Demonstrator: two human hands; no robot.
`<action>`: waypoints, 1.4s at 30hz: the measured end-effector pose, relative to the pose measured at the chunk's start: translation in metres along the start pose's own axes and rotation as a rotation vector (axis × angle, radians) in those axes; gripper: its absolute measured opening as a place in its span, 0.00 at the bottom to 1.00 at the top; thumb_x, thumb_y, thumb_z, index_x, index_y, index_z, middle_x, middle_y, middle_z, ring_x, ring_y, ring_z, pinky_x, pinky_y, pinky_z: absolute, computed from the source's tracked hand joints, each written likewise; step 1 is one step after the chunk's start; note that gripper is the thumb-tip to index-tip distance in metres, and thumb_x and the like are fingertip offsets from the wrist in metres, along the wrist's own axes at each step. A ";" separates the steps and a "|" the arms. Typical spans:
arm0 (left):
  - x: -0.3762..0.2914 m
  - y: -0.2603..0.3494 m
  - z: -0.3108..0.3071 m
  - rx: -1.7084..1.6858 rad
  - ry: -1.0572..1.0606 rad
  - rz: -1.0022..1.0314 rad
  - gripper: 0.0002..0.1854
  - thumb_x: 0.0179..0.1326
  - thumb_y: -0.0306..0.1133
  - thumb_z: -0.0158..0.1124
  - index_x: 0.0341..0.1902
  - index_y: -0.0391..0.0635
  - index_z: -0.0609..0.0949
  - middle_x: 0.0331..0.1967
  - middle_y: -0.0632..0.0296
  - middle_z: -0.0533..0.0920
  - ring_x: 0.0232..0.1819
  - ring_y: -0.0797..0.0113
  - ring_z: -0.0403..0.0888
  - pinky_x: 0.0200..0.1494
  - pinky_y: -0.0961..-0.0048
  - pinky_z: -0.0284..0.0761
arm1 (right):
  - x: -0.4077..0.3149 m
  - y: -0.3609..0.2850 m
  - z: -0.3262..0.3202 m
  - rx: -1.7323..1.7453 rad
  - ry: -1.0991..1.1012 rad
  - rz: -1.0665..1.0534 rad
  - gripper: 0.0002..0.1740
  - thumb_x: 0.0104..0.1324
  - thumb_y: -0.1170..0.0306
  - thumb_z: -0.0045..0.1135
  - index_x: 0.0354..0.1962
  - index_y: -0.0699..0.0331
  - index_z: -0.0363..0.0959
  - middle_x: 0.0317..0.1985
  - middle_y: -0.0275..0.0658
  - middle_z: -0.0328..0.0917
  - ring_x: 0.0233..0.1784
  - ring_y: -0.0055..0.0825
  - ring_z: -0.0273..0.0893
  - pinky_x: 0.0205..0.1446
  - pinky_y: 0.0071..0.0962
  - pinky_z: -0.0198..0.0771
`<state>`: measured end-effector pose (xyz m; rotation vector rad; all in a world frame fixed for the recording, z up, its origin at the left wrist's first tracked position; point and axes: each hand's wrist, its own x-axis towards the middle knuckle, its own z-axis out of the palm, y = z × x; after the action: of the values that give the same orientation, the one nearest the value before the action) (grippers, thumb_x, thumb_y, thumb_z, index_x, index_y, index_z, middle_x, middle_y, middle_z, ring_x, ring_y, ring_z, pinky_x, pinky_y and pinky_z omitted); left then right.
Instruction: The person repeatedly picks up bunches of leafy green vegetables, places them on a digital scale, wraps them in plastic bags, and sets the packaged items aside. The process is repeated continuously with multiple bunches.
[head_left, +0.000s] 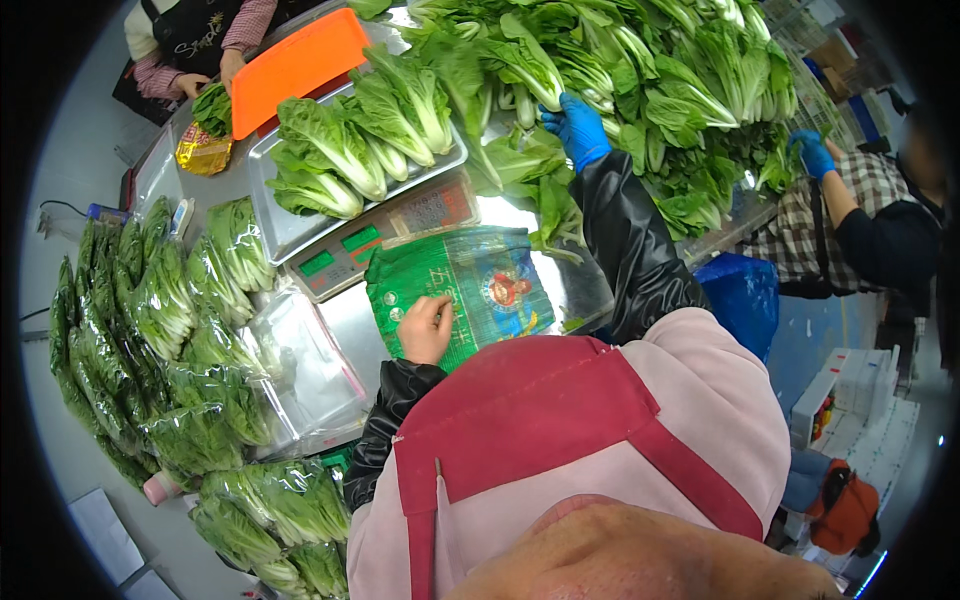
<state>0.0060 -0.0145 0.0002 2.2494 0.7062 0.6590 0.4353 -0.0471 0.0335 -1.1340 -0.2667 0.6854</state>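
My right hand (579, 133), in a blue glove, grips the white base of a leafy green head (534, 64) at the edge of a large heap of loose greens (675, 82). Bare and loosely curled, my left hand (425, 328) is over a green printed woven bag (480, 281) just in front of me; nothing shows in its fingers. Beyond the bag stands a digital scale (352, 259) with lit green displays. Several romaine-like heads (330, 157) lie in the metal tray (262, 202) on top of it.
Bagged greens (165, 307) are piled along the left, beside a stack of clear plastic bags (307, 367). An orange board (296, 67) leans behind the tray. Across the table a person's hands (193, 84) hold greens; at right, another person's blue-gloved hand (812, 154) touches the heap.
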 end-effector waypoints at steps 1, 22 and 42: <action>-0.001 -0.001 0.001 0.007 -0.001 0.002 0.03 0.58 0.28 0.64 0.36 0.47 0.83 0.24 0.61 0.76 0.21 0.65 0.75 0.25 0.70 0.68 | -0.013 -0.002 -0.005 0.098 -0.008 0.043 0.22 0.72 0.59 0.49 0.54 0.67 0.68 0.40 0.44 0.80 0.32 0.26 0.77 0.36 0.24 0.74; 0.062 0.080 -0.018 -1.082 -0.238 -0.222 0.21 0.69 0.30 0.56 0.62 0.35 0.70 0.58 0.54 0.77 0.58 0.66 0.75 0.59 0.71 0.71 | -0.227 0.024 0.066 -0.224 -0.517 0.170 0.12 0.65 0.72 0.59 0.45 0.70 0.75 0.41 0.39 0.81 0.39 0.28 0.81 0.46 0.26 0.78; 0.054 0.072 -0.016 -0.893 -0.104 -0.309 0.21 0.60 0.40 0.69 0.47 0.35 0.78 0.42 0.59 0.81 0.43 0.70 0.77 0.47 0.71 0.73 | -0.244 0.011 0.102 -0.365 -0.468 0.254 0.23 0.62 0.67 0.65 0.51 0.70 0.71 0.37 0.37 0.80 0.31 0.18 0.77 0.35 0.19 0.73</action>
<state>0.0562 -0.0170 0.0764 1.3118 0.5382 0.5475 0.1901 -0.1212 0.1006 -1.3568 -0.6732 1.1627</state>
